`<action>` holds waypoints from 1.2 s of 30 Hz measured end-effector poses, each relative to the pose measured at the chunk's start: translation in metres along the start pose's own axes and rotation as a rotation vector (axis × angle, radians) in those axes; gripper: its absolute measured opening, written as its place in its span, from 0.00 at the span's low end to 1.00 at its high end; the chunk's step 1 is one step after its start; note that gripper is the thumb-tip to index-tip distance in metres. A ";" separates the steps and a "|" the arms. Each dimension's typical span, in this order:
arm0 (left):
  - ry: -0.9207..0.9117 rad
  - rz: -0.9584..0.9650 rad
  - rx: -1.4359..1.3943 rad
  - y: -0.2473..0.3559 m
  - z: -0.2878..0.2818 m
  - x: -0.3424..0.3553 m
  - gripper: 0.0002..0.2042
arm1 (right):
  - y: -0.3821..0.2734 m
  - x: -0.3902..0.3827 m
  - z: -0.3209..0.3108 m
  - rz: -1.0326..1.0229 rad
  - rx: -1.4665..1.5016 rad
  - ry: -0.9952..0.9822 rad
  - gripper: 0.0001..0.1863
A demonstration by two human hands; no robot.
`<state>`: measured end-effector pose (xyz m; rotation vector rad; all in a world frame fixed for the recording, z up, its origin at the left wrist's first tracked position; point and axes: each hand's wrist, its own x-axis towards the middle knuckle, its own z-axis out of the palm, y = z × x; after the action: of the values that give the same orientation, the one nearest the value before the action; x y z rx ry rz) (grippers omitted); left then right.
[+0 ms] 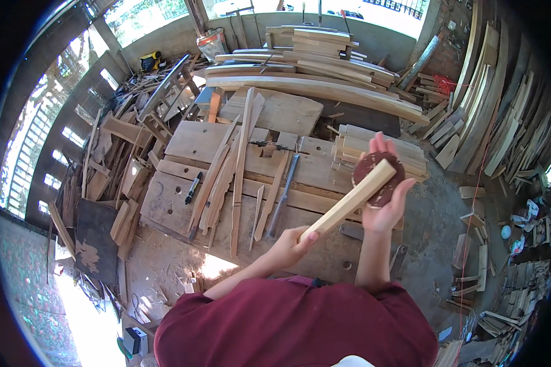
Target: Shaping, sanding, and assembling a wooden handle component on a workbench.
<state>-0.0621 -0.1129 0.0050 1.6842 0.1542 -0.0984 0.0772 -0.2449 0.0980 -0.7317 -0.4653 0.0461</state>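
Note:
My left hand (292,246) is closed around the near end of a squared wooden strip (349,203). The strip slants up to the right, and its far end lies across a round, dark red sanding disc (390,192). That disc rests on the palm of my right hand (386,218), whose fingers reach out beyond its far edge with the thumb to the side. Below both hands is a wooden workbench (190,144). Several thin wooden pieces (240,165) lie on it, next to a long metal bar (283,196) and a black marker (193,187).
Stacked planks (416,158) sit at the bench's right end. Long boards (312,84) are piled beyond it, and tall boards (474,116) lean at the far right. Wood scraps (125,177) crowd the left side. More offcuts (520,293) cover the floor at right.

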 end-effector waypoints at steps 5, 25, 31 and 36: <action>0.016 -0.012 -0.110 0.016 -0.005 0.009 0.24 | 0.035 -0.035 0.006 0.156 0.007 -0.213 0.43; -0.639 -0.275 -0.706 -0.001 -0.031 0.029 0.38 | 0.035 -0.034 0.011 0.256 0.119 -0.153 0.40; -0.801 -0.200 -0.850 -0.023 -0.036 0.027 0.40 | 0.035 -0.034 0.010 0.288 0.162 -0.118 0.39; -0.587 -0.346 -0.779 -0.023 -0.044 0.016 0.38 | 0.038 -0.034 0.009 0.245 0.083 -0.073 0.39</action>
<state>-0.0506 -0.0656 -0.0145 0.7905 0.0263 -0.6935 0.0476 -0.2176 0.0651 -0.7035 -0.4389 0.3208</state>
